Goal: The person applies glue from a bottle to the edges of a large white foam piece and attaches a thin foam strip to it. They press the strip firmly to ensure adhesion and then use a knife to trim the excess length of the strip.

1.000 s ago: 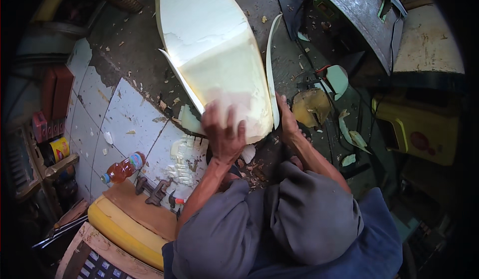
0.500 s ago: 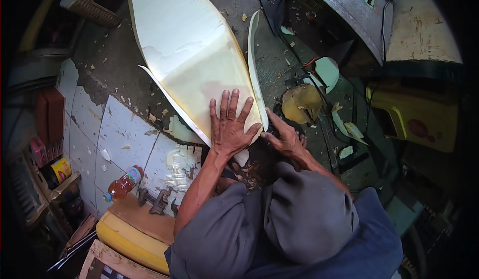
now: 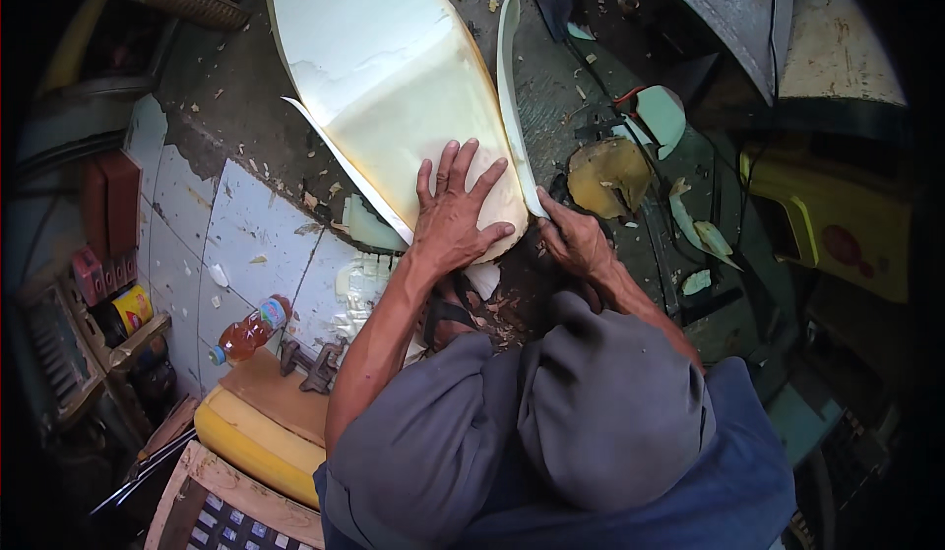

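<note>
A long cream-coloured foam pad [image 3: 394,68], shaped like a seat cushion, lies in front of me with its near end between my hands. My left hand [image 3: 456,217] rests flat on that near end, fingers spread. Along the pad's right edge runs a curved pale foam strip [image 3: 508,78], its far end standing away from the pad. My right hand [image 3: 579,243] is closed at the near end of this strip, thumb and fingers pinching it. Another thin pale strip [image 3: 340,156] peels out along the left edge. The palm side of my right hand is hidden.
Yellowish foam scrap [image 3: 605,178] and pale offcuts [image 3: 701,233] lie right of the pad. On the left tiles are a bottle of reddish liquid [image 3: 251,331] and a metal clamp [image 3: 317,368], near a yellow-and-brown cushion [image 3: 261,417]. A grey metal shell [image 3: 724,9] stands far right.
My right hand has moved slightly up and closed on the strip's near end. My left hand stays flat on the pad. The whole view has shifted a little.
</note>
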The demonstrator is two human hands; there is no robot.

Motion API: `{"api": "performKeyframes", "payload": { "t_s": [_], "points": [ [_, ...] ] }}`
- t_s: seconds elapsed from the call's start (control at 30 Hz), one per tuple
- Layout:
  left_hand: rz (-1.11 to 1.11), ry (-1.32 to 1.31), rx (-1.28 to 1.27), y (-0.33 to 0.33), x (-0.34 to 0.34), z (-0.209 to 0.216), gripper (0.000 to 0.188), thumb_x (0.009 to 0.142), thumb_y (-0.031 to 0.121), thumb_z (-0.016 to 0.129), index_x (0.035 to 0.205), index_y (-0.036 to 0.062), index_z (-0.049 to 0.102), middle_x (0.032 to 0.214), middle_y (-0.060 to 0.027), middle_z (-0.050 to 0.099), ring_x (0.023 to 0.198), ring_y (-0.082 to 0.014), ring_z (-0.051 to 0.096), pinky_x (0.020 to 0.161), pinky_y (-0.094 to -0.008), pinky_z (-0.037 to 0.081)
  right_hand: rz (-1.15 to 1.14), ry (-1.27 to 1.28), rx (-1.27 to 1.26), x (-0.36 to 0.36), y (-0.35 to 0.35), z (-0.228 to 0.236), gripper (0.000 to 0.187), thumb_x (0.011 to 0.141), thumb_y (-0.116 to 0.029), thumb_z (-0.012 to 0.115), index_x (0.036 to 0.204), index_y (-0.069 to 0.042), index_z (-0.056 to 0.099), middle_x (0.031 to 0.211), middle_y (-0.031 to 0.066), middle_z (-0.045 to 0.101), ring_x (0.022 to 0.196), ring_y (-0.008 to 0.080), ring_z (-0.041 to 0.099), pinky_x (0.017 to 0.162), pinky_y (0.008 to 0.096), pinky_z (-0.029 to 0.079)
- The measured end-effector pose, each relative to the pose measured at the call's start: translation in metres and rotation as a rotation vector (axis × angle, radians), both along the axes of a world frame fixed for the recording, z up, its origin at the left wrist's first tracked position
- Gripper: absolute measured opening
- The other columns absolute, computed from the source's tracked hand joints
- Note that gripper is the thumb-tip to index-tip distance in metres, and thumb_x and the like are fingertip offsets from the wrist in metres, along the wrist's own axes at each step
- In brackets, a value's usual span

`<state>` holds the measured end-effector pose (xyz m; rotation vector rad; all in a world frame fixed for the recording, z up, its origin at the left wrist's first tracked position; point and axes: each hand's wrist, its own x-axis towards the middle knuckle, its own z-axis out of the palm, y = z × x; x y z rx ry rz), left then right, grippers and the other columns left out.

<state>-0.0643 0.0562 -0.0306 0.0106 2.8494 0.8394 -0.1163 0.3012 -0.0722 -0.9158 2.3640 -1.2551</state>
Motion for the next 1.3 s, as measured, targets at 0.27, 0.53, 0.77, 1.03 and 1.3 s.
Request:
{"api": "performKeyframes", "payload": {
  "t_s": [0.27,0.53,0.77,1.03,1.3],
  "points": [
    [0.058,0.047,-0.055,0.012,0.000,-0.007,0.094,0.072,0.056,0.084,0.153,0.0265,0.045,0.164,-0.0128,0.022,0.156,-0.0356,0.009,0.123,-0.0616,0.005,-0.106,-0.066,0.345,0.021,-0.016,0.019,0.053,0.098,-0.021,0.064,0.148,-0.007,0.051,0.106,0.0262,0.072,0.091,0.0422,0.072,0.079,0.0491,0.058],
    [0.041,0.071,-0.099,0.010,0.003,-0.009,0.091,0.076,0.061,0.079,0.154,0.0275,0.046,0.164,-0.0123,0.024,0.156,-0.0344,0.012,0.123,-0.0594,0.005,-0.082,-0.263,0.158,-0.001,-0.006,0.033,0.049,0.102,-0.025,0.059,0.147,-0.005,0.054,0.118,0.0252,0.072,0.102,0.0391,0.073,0.088,0.0421,0.056],
    [-0.088,0.245,-0.317,-0.004,0.002,-0.021,0.074,0.090,0.066,0.059,0.155,0.0317,0.047,0.164,-0.0102,0.032,0.154,-0.0294,0.021,0.119,-0.0535,0.014,-0.658,-0.613,-0.345,-0.023,-0.062,-0.025,0.054,0.110,-0.035,0.047,0.150,0.002,0.047,0.128,0.0191,0.065,0.113,0.0211,0.064,0.095,0.0296,0.052],
    [-0.044,0.249,-0.303,-0.001,0.004,-0.035,0.068,0.093,0.058,0.056,0.154,0.0314,0.044,0.164,-0.0102,0.033,0.153,-0.0309,0.023,0.119,-0.0556,0.015,-0.654,-0.733,-0.447,-0.016,-0.091,-0.034,0.066,0.112,-0.045,0.024,0.142,0.007,0.050,0.128,0.0212,0.065,0.116,0.0270,0.065,0.103,0.0358,0.049],
    [-0.037,0.393,-0.328,-0.003,-0.006,-0.026,0.066,0.090,0.057,0.057,0.151,0.0315,0.049,0.161,-0.0099,0.036,0.151,-0.0306,0.024,0.118,-0.0561,0.016,-0.644,-0.604,-0.350,-0.019,-0.095,-0.045,0.058,0.112,-0.038,0.029,0.138,0.007,0.055,0.130,0.0208,0.065,0.120,0.0270,0.061,0.105,0.0362,0.045]
  ]
}}
